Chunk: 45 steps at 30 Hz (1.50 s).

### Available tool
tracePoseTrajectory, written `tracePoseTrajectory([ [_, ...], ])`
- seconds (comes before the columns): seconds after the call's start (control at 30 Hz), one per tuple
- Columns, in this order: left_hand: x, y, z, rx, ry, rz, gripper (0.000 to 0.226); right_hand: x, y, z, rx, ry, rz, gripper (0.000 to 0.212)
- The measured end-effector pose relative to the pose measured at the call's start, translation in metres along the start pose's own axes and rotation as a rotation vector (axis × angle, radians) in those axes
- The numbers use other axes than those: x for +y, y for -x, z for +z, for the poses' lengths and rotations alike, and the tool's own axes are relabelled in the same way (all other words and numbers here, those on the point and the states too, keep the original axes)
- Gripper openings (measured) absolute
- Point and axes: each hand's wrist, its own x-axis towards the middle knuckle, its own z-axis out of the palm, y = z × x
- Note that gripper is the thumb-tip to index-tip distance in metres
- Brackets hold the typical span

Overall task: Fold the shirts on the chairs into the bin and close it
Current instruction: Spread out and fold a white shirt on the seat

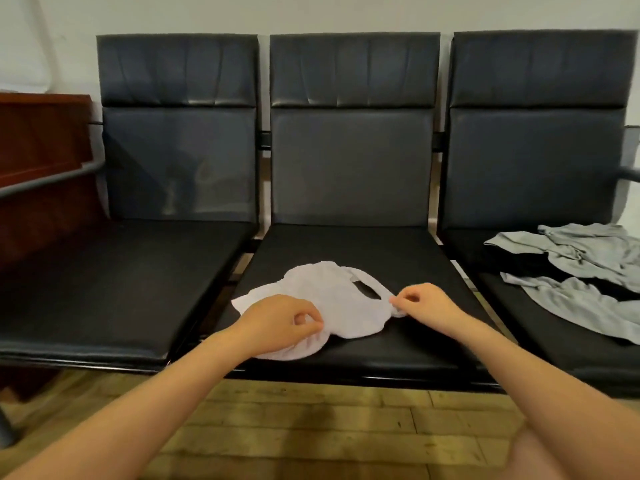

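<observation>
Two hands pinch the white shirt [325,299], crumpled on the middle chair seat [346,247]: the left hand [280,320] grips its 7 o'clock edge, the right hand [422,303] its 3 o'clock strap. Its long axis runs 8 to 2 o'clock, both hands about equally near. Grey shirts [581,271] lie on the 3 o'clock chair. No bin is in view.

Reddish wooden cabinet [41,161] at far left, pale wall [311,12] behind, wooden plank floor [311,427]

Pale wall [311,12], plank floor [329,427], reddish wooden cabinet [41,150] at left.
</observation>
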Motion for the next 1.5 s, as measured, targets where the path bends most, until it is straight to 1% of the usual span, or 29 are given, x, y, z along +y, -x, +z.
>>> tracePoseTrajectory([
  [0.03,-0.001,-0.003,0.0,0.033,0.021,-0.001,0.015,0.003,0.0,-0.001,0.027,-0.002,0.008,0.025],
  [0.1,-0.005,-0.017,-0.001,0.119,0.092,-0.042,0.017,0.004,-0.006,-0.001,0.133,-0.056,0.023,0.028],
  [0.2,-0.01,-0.044,-0.002,0.284,0.112,-0.13,0.021,0.006,-0.022,0.012,0.232,0.034,0.066,0.025],
  [0.27,-0.017,-0.062,-0.002,0.406,0.184,-0.189,0.022,0.005,-0.035,0.022,0.273,0.086,0.087,0.021],
  [0.3,-0.022,-0.07,-0.002,0.43,0.238,-0.248,0.027,0.003,-0.042,0.026,0.286,0.097,0.094,0.027],
  [0.33,-0.026,-0.076,-0.002,0.413,0.299,-0.323,0.035,0.0,-0.05,0.03,0.287,0.131,0.103,0.037],
  [0.37,-0.03,-0.081,-0.001,0.35,0.347,-0.392,0.042,-0.004,-0.056,0.034,0.274,0.212,0.11,0.043],
  [0.4,-0.032,-0.085,0.002,0.262,0.363,-0.427,0.045,-0.009,-0.06,0.039,0.254,0.319,0.104,0.045],
  [0.43,-0.032,-0.087,0.004,0.18,0.352,-0.427,0.044,-0.012,-0.064,0.045,0.236,0.406,0.086,0.043],
  [0.47,-0.032,-0.089,0.007,0.14,0.345,-0.408,0.039,-0.014,-0.068,0.05,0.228,0.432,0.062,0.037],
  [0.5,-0.031,-0.09,0.009,0.155,0.361,-0.384,0.033,-0.015,-0.072,0.053,0.224,0.399,0.048,0.031],
  [0.57,-0.03,-0.091,0.006,0.275,0.455,-0.335,0.022,-0.018,-0.077,0.055,0.212,0.203,0.047,0.022],
  [0.63,-0.028,-0.091,-0.002,0.405,0.53,-0.293,0.016,-0.024,-0.079,0.046,0.22,-0.158,0.071,0.016],
  [0.7,-0.026,-0.09,-0.012,0.535,0.563,-0.24,0.016,-0.036,-0.074,0.029,0.282,-0.478,0.098,0.015],
  [0.77,-0.022,-0.085,-0.024,0.655,0.556,-0.17,0.019,-0.047,-0.064,0.012,0.33,-0.638,0.09,0.014],
  [0.87,-0.014,-0.074,-0.036,0.727,0.513,-0.117,0.019,-0.049,-0.046,-0.007,0.33,-0.728,0.012,0.016],
  [0.93,-0.008,-0.063,-0.036,0.728,0.475,-0.076,0.018,-0.04,-0.031,-0.016,0.274,-0.71,-0.039,0.021],
  [1.0,-0.004,-0.05,-0.031,0.678,0.448,-0.006,0.019,-0.03,-0.019,-0.023,0.197,-0.673,-0.04,0.025],
  [1.07,-0.003,-0.038,-0.022,0.536,0.401,0.046,0.022,-0.021,-0.01,-0.025,0.139,-0.575,0.03,0.027],
  [1.13,-0.005,-0.028,-0.008,0.344,0.277,0.049,0.026,-0.01,-0.001,-0.021,0.066,-0.397,0.122,0.025],
  [1.2,-0.011,-0.019,0.005,0.198,0.156,0.013,0.028,-0.001,0.009,-0.015,-0.017,-0.238,0.134,0.016],
  [1.23,-0.013,-0.016,0.011,0.169,0.144,-0.006,0.027,0.001,0.012,-0.012,-0.039,-0.189,0.114,0.013],
  [1.27,-0.013,-0.014,0.013,0.172,0.163,-0.024,0.025,0.002,0.014,-0.01,-0.036,-0.151,0.097,0.015],
  [1.3,-0.013,-0.014,0.014,0.205,0.2,-0.048,0.022,0.0,0.015,-0.008,-0.019,-0.117,0.086,0.021],
  [1.37,-0.011,-0.019,0.01,0.323,0.26,-0.108,0.016,-0.005,0.011,-0.002,0.04,-0.083,0.093,0.038],
  [1.4,-0.009,-0.024,0.008,0.38,0.261,-0.13,0.015,-0.008,0.008,0.001,0.075,-0.099,0.095,0.042],
  [1.43,-0.008,-0.03,0.006,0.418,0.243,-0.14,0.014,-0.011,0.005,0.003,0.107,-0.119,0.087,0.043],
  [1.5,-0.003,-0.042,0.006,0.432,0.214,-0.141,0.017,-0.018,0.0,0.009,0.137,-0.149,0.063,0.04],
])
